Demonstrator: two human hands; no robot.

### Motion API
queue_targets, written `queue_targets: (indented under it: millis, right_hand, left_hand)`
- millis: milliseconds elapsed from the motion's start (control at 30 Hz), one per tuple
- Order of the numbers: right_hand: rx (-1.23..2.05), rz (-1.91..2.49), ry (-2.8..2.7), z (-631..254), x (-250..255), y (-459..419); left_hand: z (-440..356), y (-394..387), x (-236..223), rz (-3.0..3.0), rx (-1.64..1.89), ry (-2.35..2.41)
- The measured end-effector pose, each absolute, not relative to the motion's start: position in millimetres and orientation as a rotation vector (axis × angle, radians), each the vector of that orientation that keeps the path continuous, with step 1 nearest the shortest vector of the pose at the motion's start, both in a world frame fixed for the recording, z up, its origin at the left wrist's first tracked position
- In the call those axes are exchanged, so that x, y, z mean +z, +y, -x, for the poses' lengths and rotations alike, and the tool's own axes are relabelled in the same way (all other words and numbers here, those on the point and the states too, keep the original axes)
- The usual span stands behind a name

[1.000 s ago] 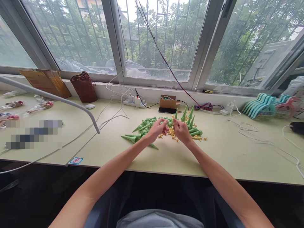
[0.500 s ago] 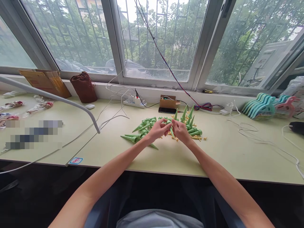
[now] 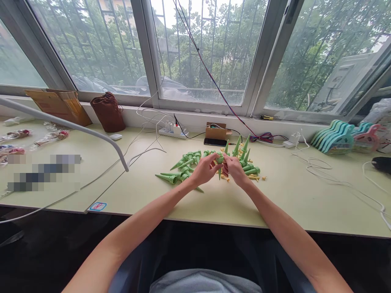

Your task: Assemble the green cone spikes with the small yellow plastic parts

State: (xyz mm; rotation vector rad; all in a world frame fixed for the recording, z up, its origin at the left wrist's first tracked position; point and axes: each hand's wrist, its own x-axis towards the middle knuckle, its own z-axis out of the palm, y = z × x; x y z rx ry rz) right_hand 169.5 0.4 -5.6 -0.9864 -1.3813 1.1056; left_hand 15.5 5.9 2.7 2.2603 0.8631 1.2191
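Between thumb and fingers, my left hand (image 3: 207, 167) grips a green plastic spike (image 3: 220, 159) by its wide collar, with the pointed end down. My right hand (image 3: 234, 168) is closed in a pinch against the right side of that collar; whatever its fingertips hold is too small and covered to make out. To the left lie several more green spikes (image 3: 170, 177) on their sides. Just beyond my right hand, several spikes stand with points up (image 3: 245, 149). Small yellow plastic pegs (image 3: 253, 177) are scattered under and beside my hands, partly hidden by them.
The pale table (image 3: 137, 195) carries a black phone (image 3: 215, 142), a small cardboard box (image 3: 215, 131) and a power strip (image 3: 173, 131) at the back. White cables cross on both sides. Turquoise hangers (image 3: 334, 137) stand right; a brown pouch (image 3: 107, 112) stands left.
A green spike has come into view between my hands and turned from slanted to nearly point-down. My left hand has shifted slightly right, and my right fingers now meet the spike's collar.
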Motion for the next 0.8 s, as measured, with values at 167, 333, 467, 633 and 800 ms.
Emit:
queue_targets:
  millis: [167, 333, 467, 633, 800]
  right_hand:
    - [1.174, 0.963, -1.337, -169, -1, -4]
    - [1.145, 0.944, -1.32, -167, -3, -3]
    - [1.069, 0.969, -1.319, -166, -6, 0]
    - [0.913, 0.973, -1.335, -167, -11, 5]
    - [0.843, 0.956, -1.422, -167, -13, 5]
  left_hand:
    - [-16, 10, -3, -2.378, 1.275, 0.819]
    - [-15, 6, -1, -2.341, 1.221, 0.834]
    - [-16, 1, 5, -2.232, 1.181, 0.883]
    - [-16, 4, 8, -1.961, 1.201, 0.902]
    - [-16, 11, 7, -1.542, 0.985, 0.796]
